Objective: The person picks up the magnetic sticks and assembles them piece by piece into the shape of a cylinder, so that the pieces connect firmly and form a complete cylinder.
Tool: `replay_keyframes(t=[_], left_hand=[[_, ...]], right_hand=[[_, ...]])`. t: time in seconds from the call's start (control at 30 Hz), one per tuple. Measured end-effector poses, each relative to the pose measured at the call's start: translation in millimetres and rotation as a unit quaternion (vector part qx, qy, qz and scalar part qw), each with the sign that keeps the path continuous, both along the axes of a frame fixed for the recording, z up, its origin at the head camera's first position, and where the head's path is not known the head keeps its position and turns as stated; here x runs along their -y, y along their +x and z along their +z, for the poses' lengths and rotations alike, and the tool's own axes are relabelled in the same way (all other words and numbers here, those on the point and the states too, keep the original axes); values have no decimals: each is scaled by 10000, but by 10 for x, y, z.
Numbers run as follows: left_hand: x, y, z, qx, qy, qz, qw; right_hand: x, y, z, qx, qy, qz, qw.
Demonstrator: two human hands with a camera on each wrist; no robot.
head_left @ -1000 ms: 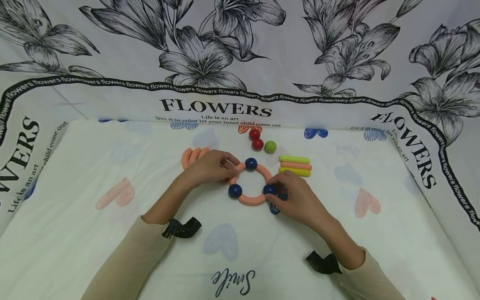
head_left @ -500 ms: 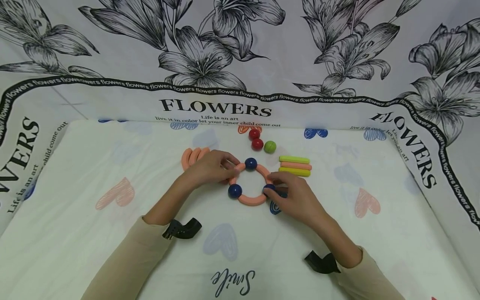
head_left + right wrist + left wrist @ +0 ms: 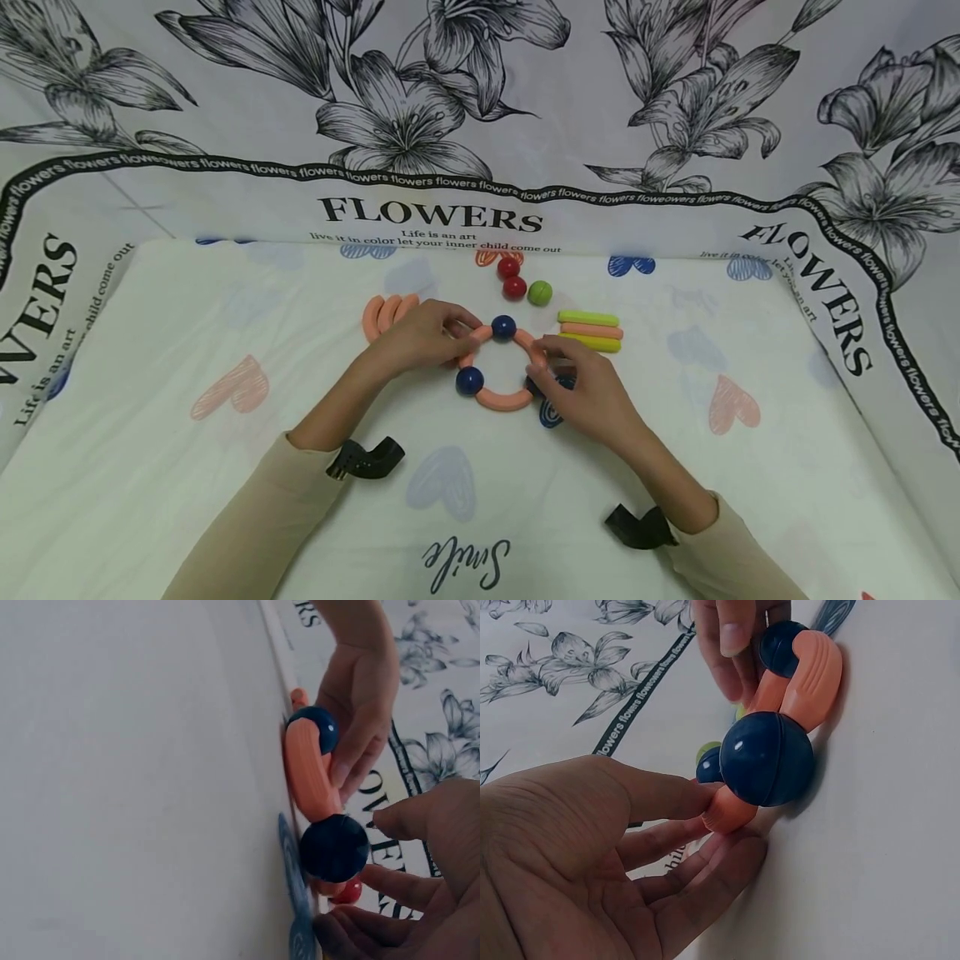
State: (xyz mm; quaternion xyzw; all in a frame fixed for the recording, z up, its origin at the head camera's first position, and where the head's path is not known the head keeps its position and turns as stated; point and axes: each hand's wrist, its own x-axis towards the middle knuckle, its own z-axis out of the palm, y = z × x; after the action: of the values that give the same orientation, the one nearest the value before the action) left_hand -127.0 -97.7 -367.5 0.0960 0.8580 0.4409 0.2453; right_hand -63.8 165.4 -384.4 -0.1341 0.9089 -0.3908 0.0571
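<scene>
On the cloth lies a ring of three dark blue balls and three curved orange rods (image 3: 504, 402). My left hand (image 3: 420, 335) pinches the ring's left orange rod (image 3: 731, 810) between thumb and fingers. One blue ball (image 3: 767, 759) sits just beyond those fingertips. My right hand (image 3: 588, 387) is at the ring's right side, fingers spread around the right blue ball (image 3: 334, 847) and the rod above it. In the right wrist view its thumb stands clear over that ball, while its lower fingers reach down by the cloth. From the head that ball is mostly hidden.
Behind the ring sit two red balls (image 3: 513, 288) and a green ball (image 3: 540, 293). Straight yellow and orange rods (image 3: 591, 330) lie side by side at right. Curved orange rods (image 3: 388, 312) lie partly behind my left hand. Black wrist mounts (image 3: 367, 458) jut inward from both forearms.
My right thumb has slid off the right blue ball and up toward the orange rod above it. The ring's top ball has shifted very slightly; my left hand keeps its pinch.
</scene>
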Motion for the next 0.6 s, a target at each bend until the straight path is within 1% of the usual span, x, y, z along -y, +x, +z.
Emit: replay_keyframes(t=[0.1,0.23,0.4,0.6], left_hand=[[0,-3,-7,-78,-54,-60,9999],[-2,-2,-6,-167,-125,-130,9997],[-3,-5,-5,-154,-60,-133,9998],[-25,-5,7,-155,-175,-98,9997]], right_hand=[[4,-1,-2,141,169,-32,9998],[13,1,3,212,281,84,9993],[15,1,-1,110,135,77,9998],[25,-9,-9,-1,-12,51,10000]])
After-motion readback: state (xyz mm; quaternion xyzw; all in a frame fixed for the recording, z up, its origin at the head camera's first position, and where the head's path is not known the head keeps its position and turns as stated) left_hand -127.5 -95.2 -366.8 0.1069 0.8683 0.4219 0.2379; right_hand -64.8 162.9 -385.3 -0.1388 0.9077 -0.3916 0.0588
